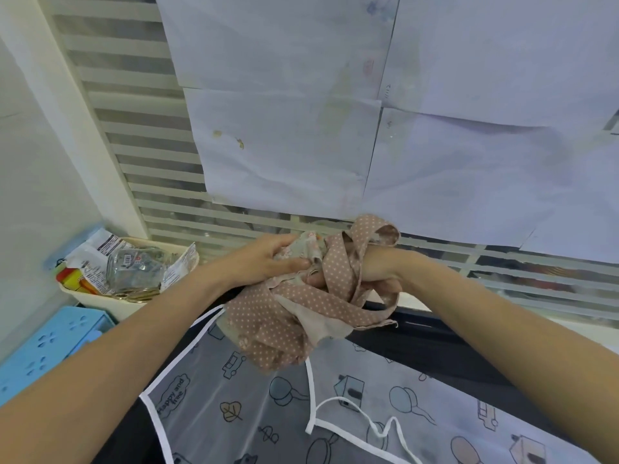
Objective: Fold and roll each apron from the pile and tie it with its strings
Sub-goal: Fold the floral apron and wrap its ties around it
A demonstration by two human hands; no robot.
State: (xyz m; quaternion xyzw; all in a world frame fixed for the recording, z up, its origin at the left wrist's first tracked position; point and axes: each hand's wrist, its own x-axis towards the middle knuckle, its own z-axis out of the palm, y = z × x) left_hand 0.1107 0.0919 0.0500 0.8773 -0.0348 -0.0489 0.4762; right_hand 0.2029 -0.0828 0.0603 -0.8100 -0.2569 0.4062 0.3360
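Head view, held bundle: a crumpled pinkish-brown cotton apron with white polka dots (268,324) is held up in the air above the far part of the dark desk (435,349), touching neither the desk nor the apron below it.
Head view, left hand: the left hand (264,259) grips the top of the bundle from the left, fingers curled narrow and pinching a patch of pale floral fabric (310,247).
Head view, right hand: the right hand (375,269) is closed in a fist around the dotted fabric strings (338,262), which loop over its wrist and knuckles and hang in tangled bands toward the desk's far edge.
Head view, desk surface: a translucent grey plastic apron with white trim and cartoon prints (335,413) lies spread flat over the near half of the desk; its thin white cord (378,426) curls on top.
Head view, left edge: a cream tray of packets and a clear jar (134,269) sits beside a light blue plastic box (50,343).
Head view, background: white paper sheets (301,112) hang over striped blinds (127,128).
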